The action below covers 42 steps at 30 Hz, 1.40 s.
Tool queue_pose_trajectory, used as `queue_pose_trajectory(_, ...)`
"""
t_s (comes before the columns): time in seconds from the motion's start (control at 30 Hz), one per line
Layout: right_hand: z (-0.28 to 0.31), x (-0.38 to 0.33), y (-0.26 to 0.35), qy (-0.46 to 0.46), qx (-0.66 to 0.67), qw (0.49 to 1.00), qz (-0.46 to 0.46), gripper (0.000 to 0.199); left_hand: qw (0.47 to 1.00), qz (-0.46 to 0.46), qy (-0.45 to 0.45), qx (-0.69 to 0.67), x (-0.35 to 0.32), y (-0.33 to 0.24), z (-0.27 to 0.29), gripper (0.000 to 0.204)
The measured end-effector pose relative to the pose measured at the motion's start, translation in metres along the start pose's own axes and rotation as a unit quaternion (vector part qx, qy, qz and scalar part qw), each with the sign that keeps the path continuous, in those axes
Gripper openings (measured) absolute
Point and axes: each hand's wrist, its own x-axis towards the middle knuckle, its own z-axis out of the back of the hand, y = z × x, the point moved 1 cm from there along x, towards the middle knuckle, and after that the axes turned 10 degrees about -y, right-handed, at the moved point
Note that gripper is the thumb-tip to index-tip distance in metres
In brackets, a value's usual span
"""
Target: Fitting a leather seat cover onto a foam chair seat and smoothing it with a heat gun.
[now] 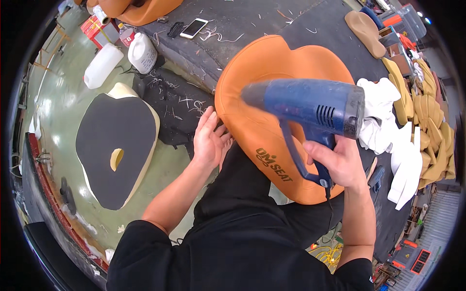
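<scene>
An orange leather-like seat cushion (pixel 252 128) with dark printing leans across my lap and the edge of the dark work surface. My right hand (pixel 335 160) is wrapped round the handle of a blue heat gun (pixel 306 99), whose dark nozzle points left, over the cushion's upper part. The nozzle is a little blurred. At the cushion's left edge, my left hand (pixel 211 140) is open, palm up, with its fingers beside or just under the rim; whether they press on it I cannot tell. A cord runs down from the heat gun's handle.
A black-topped foam seat pad (pixel 116 150) with a hole lies on the green floor at left. White jugs (pixel 142 53) stand beyond it. On the dark work surface (pixel 252 24) are a phone (pixel 193 28) and thread scraps. White fabric (pixel 381 114) and tan covers (pixel 429 116) pile up at right.
</scene>
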Motion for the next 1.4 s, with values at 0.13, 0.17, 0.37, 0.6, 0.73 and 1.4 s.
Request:
queue_pose_trajectory(0.13, -0.008, 0.0, -0.009, -0.021, -0.045, 0.994, 0.095, 0.038, 0.999, -0.018, -0.027, 0.044, 0.007, -0.004, 0.026, 0.069)
queue_pose_trajectory(0.17, -0.01, 0.002, -0.007, -0.033, -0.055, 0.992, 0.106, 0.038, 0.999, -0.018, -0.027, 0.042, 0.009, -0.006, 0.031, 0.069)
queue_pose_trajectory(0.37, -0.014, 0.0, -0.005, -0.01, -0.008, 0.996, 0.087, 0.035, 0.994, -0.023, -0.071, 0.082, 0.009, -0.014, 0.048, 0.068)
queue_pose_trajectory(0.6, -0.006, -0.004, 0.013, 0.017, 0.011, 1.0, -0.021, 0.038, 0.991, -0.022, -0.084, 0.103, 0.006, -0.018, 0.049, 0.069)
queue_pose_trajectory(0.73, -0.002, -0.007, 0.01, -0.034, -0.038, 0.999, 0.009, 0.038, 0.991, -0.03, -0.089, 0.099, 0.007, -0.02, 0.044, 0.071)
queue_pose_trajectory(1.4, -0.009, -0.017, 0.004, 0.004, 0.023, 1.0, 0.015, 0.036, 0.987, -0.072, -0.09, 0.113, 0.01, -0.032, 0.033, 0.066)
